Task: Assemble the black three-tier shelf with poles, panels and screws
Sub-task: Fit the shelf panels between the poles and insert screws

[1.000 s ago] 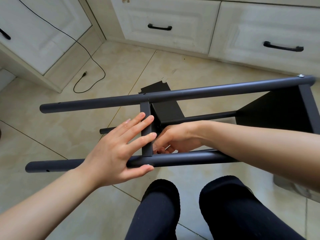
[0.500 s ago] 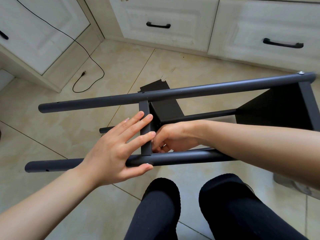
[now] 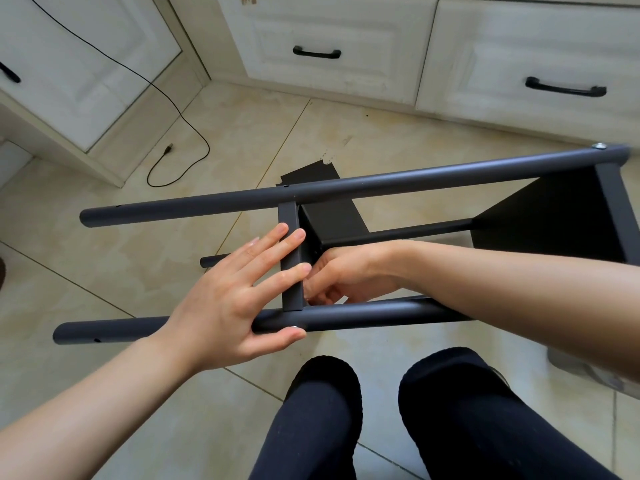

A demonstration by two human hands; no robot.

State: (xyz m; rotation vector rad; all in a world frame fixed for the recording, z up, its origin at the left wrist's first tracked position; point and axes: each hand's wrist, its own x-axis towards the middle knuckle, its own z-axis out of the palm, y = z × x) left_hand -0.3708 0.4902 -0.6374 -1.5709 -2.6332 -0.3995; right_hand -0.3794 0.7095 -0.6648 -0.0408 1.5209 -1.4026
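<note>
Nothing readable anywhere here, no labels, brand marks or numbers on the poles, panels or drawers.

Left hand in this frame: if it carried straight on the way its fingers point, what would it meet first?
The left hand points up-right with fingers already across the middle panel's edge. Going on, it would likely meet the right hand just behind that edge, though depth is unclear.

This is a home room, likely a kitchen: white panelled cabinets (image 3: pixel 339 46) with black drawer handles (image 3: pixel 316 52) meet in a corner, glossy beige floor tiles (image 3: pixel 221 140) spread below them, and a black cable (image 3: pixel 180 116) trails across the tiles beside them.
</note>
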